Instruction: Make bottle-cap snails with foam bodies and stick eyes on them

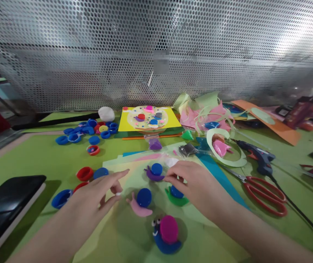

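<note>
On light green paper [134, 237] in front of me sit several clay snails with bottle-cap shells: a purple one [154, 172], a pink one [140, 203], a green one [176, 195] and a blue one with a magenta shell [167, 233]. My right hand [192, 182] pinches at the purple snail's right end, fingers closed on it. My left hand [101, 191] hovers left of the pink snail with the index finger stretched out and a small white bit of clay between thumb and fingers.
Blue and red bottle caps [91, 131] lie scattered at the left. Red scissors [266, 191] and a glue gun [257, 157] lie at the right. A yellow card with a decorated disc [149, 117] sits at the back, paper scraps [208, 109] beside it. A black phone [6, 204] lies near left.
</note>
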Motion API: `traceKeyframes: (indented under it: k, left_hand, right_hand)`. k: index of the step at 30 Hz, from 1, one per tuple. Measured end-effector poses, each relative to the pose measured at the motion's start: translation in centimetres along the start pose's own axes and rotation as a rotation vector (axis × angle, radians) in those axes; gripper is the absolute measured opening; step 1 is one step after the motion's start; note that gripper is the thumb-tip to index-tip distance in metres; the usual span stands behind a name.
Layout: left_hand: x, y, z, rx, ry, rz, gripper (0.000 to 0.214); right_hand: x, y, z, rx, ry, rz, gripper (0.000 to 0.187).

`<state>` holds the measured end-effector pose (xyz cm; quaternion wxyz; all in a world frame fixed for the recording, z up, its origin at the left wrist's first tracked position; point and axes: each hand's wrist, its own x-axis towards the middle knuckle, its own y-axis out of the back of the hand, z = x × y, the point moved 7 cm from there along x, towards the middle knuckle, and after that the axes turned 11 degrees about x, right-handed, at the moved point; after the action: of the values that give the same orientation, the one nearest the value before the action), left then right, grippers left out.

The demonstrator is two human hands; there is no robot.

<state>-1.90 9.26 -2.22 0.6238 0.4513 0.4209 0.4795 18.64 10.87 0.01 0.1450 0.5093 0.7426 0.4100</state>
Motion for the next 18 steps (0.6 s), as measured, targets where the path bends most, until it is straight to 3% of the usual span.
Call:
traceKeyframes:
  k: [4, 10, 15, 18]
  left_hand:
    - [-0.1, 0.1, -0.1, -0.018, -0.022, 0.042, 0.043]
    - [-0.1, -1.1, -0.4, -0.039, -0.024, -0.059, 0.041]
    - [-0.2, -0.4, 0.2, 0.014, -0.145, 0.049, 0.032]
    - [-0.3, 0.3, 0.6, -0.026, -0.123, 0.068, 0.038]
  right_hand:
    - [-0.1, 0.1, 0.0, 0.013, 0.025, 0.041, 0.017]
    - [-0.2, -0.3, 0.2, -0.042, -0.01, 0.006, 0.025]
    - [-0.3, -0.3, -0.1, -0.09, -0.011, -0.009, 0.024]
    - [-0.3, -0.4, -0.3, -0.099, 0.005, -0.024, 0.023]
